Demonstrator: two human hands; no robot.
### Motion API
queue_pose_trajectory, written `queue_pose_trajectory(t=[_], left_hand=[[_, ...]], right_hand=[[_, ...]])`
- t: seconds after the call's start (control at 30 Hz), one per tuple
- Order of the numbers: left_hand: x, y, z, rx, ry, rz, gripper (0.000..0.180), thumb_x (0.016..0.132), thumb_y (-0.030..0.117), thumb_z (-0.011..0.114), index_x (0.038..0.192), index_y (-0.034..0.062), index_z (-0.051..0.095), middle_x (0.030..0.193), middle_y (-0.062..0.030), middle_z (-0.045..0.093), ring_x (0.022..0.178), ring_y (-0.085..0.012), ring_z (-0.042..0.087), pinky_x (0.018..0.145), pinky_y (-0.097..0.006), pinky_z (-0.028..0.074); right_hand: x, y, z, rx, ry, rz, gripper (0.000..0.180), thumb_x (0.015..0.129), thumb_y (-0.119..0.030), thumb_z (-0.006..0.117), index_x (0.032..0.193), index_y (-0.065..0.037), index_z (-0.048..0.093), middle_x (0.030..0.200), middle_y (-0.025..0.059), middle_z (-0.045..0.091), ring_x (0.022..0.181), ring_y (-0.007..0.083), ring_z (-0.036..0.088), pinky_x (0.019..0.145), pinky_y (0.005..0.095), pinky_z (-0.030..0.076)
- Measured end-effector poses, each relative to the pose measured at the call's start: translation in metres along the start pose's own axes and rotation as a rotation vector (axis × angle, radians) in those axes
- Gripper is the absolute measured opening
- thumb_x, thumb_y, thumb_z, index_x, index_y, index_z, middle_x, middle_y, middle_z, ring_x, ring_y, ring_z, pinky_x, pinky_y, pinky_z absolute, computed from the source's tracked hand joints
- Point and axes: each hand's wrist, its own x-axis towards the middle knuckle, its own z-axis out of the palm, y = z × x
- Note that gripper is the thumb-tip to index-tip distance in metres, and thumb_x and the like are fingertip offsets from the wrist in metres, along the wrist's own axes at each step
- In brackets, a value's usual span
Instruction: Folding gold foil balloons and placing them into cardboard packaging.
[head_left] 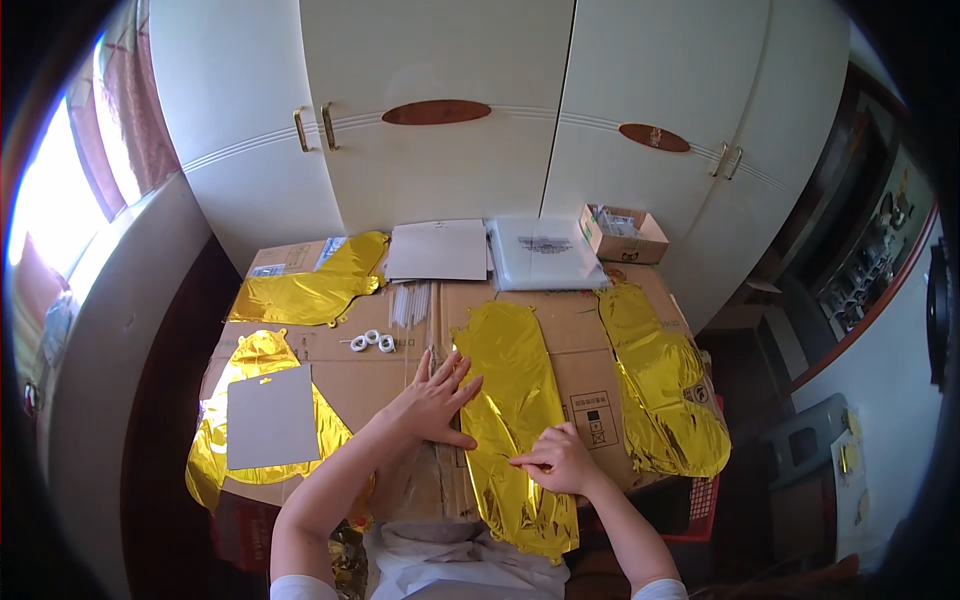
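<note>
We are working on a gold foil (505, 370), which is lying lengthwise down the middle of the cardboard (580, 350), its near end reaching the front edge. Our left hand (430, 405) is spanning its left edge, fingers spreading apart and clasping nothing. Our right hand (562, 460) is lying over its lower right part, index finger pointing left while the others are curling in; we cannot tell whether the thumb is pinching any foil.

We are, it seems, laying the sheet flat, since creases are showing in its lower half. The next move is probably calling for light, even pressure along those creases, with the left hand steadying the edge. A second foil (660, 390) is lying to the right, and a card (270, 418) is resting on a third foil (331, 430) to the left.
</note>
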Motion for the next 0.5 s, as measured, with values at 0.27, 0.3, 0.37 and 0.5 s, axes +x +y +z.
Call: queue_pose_trajectory(t=[0.27,0.3,0.37,0.5], left_hand=[[0.004,0.000,0.012,-0.068,0.005,0.019,0.111,0.075,0.082,0.049,0.149,0.0010,0.030,0.155,-0.0234,0.027,0.147,-0.0349,0.020,0.115,-0.062,0.012],[0.005,0.000,0.012,-0.064,0.005,0.018,0.112,0.075,0.082,0.049,0.149,0.0011,0.030,0.155,-0.0229,0.027,0.147,-0.0350,0.020,0.115,-0.062,0.012],[0.010,-0.004,0.013,-0.057,0.005,0.013,0.113,0.075,0.083,0.049,0.150,0.0011,0.029,0.155,-0.0220,0.027,0.147,-0.0353,0.021,0.115,-0.062,0.013],[0.017,-0.009,0.016,-0.044,0.038,0.012,0.113,0.075,0.083,0.048,0.149,0.0011,0.029,0.155,-0.0213,0.028,0.146,-0.0351,0.021,0.115,-0.061,0.013]], right_hand=[[0.004,0.000,-0.001,-0.016,-0.016,0.046,0.017,0.082,-0.018,0.066,0.093,-0.021,0.077,0.069,-0.0042,0.064,0.074,0.0147,0.056,0.082,0.0341,0.038],[0.004,0.003,0.000,0.005,-0.007,0.045,0.017,0.082,-0.017,0.066,0.093,-0.020,0.077,0.069,-0.0037,0.063,0.073,0.0153,0.056,0.082,0.0343,0.039],[0.007,0.010,0.002,0.046,0.011,0.039,0.016,0.082,-0.017,0.065,0.093,-0.019,0.077,0.068,-0.0026,0.062,0.071,0.0163,0.056,0.081,0.0346,0.039],[0.011,0.017,0.000,0.067,-0.017,0.081,0.016,0.082,-0.014,0.064,0.092,-0.017,0.076,0.066,-0.0003,0.059,0.070,0.0185,0.057,0.081,0.0342,0.041]])
